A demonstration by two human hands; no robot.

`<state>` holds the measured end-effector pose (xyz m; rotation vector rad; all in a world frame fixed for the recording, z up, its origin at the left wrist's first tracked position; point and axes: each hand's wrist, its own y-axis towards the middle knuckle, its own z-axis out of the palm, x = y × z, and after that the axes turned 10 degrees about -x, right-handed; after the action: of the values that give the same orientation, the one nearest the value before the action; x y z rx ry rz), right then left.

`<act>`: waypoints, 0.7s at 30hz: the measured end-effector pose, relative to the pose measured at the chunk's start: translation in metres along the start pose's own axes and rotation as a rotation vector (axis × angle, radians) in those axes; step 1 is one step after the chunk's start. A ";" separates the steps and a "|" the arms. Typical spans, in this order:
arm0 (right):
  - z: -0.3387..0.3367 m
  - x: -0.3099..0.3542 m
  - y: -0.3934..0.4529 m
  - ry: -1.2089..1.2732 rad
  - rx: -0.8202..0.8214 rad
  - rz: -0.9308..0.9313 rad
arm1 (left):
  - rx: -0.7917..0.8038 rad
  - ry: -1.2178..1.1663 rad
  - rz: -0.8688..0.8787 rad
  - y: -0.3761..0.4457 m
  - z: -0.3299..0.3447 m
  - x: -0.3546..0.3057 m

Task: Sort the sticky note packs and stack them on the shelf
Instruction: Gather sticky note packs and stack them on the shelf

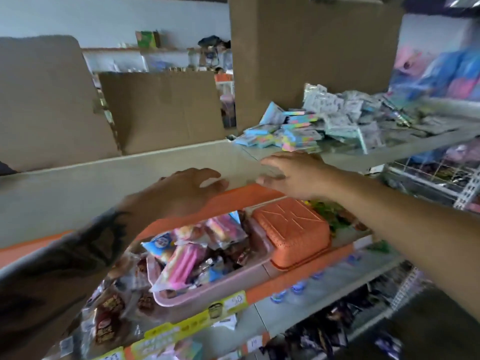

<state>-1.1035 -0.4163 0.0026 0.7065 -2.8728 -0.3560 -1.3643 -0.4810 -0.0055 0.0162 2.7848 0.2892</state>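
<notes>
Sticky note packs (293, 131): loose unsorted heap at the shelf (389, 154) front, near the cardboard box (161, 107), within reach for sorting. Right hand (293, 175): fingers straight, grip wide, holding nothing, just below the heap at the shelf edge. Left hand (181, 190): relaxed, empty, beside it. Basket (291, 229) on the shelf below.

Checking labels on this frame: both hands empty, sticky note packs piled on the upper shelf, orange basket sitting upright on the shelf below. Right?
One thing is off: the orange basket is upside down, its base facing up, not upright. The head view shows it on the lower shelf beside a pink tray of snacks. The rest holds: left hand and right hand hold nothing, and the sticky note packs lie piled on the upper shelf.
</notes>
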 end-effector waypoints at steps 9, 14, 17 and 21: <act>-0.010 -0.102 0.019 0.024 -0.081 0.053 | -0.008 -0.004 0.121 0.117 0.032 -0.069; -0.017 -0.134 0.072 0.011 -0.148 0.031 | -0.073 -0.071 0.180 0.187 0.045 -0.084; -0.025 -0.156 0.117 -0.055 -0.181 0.038 | -0.131 -0.080 0.152 0.225 0.050 -0.085; -0.030 -0.177 0.169 -0.114 -0.215 0.067 | -0.130 -0.026 0.175 0.260 0.053 -0.092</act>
<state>-1.0156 -0.1932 0.0584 0.5670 -2.8944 -0.7040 -1.2662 -0.2197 0.0286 0.2315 2.7367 0.5088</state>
